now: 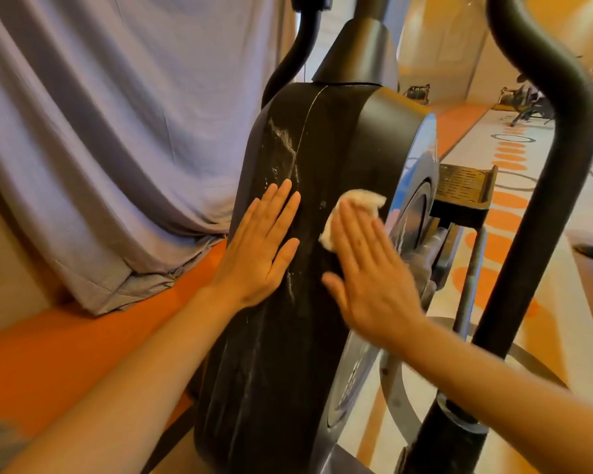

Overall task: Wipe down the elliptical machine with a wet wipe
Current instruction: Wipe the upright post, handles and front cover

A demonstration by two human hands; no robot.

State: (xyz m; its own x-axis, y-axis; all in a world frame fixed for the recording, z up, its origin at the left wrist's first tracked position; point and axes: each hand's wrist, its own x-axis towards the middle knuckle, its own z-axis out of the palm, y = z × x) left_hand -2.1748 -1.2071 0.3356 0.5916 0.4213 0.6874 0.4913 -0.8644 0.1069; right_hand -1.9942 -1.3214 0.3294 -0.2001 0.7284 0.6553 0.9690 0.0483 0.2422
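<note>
The elliptical machine's black flywheel housing (326,138) fills the middle of the view, streaked with wet marks and white residue along its seam. My left hand (259,249) lies flat on the housing's left side with straight fingers. My right hand (367,268) presses a crumpled white wet wipe (356,200) against the housing's right side with flat fingers; part of the wipe shows above and to the left of the fingertips.
A black handlebar arm (541,186) curves down on the right, and a foot pedal (466,186) sticks out behind the housing. A grey-blue curtain (117,148) hangs at left over an orange floor (65,354). Other gym equipment (528,104) stands far right.
</note>
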